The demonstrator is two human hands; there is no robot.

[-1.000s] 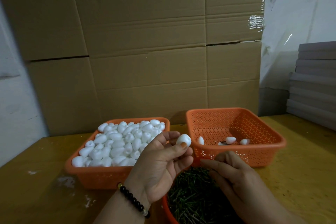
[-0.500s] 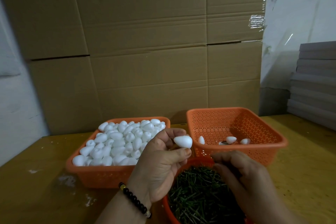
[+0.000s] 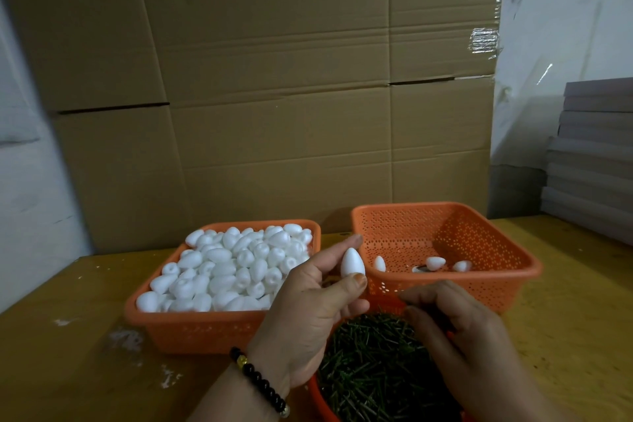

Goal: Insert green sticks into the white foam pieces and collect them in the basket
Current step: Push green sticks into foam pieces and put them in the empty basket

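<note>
Left hand [image 3: 308, 315] pinching one white foam piece [image 3: 352, 262] upright between thumb and fingertips, above the gap between the two orange baskets. Right hand [image 3: 469, 349] — fingers curled over the green sticks [image 3: 373, 370] in the near bowl; whether it grips one cannot be told. Right-hand basket [image 3: 513, 271] holds a few foam pieces — left basket [image 3: 205, 329] is heaped.

A small packing workshop is suggested by stacked cardboard cartons [image 3: 274, 96], a worn wooden bench [image 3: 68, 353] and bulk-filled orange baskets [image 3: 205, 329].
</note>
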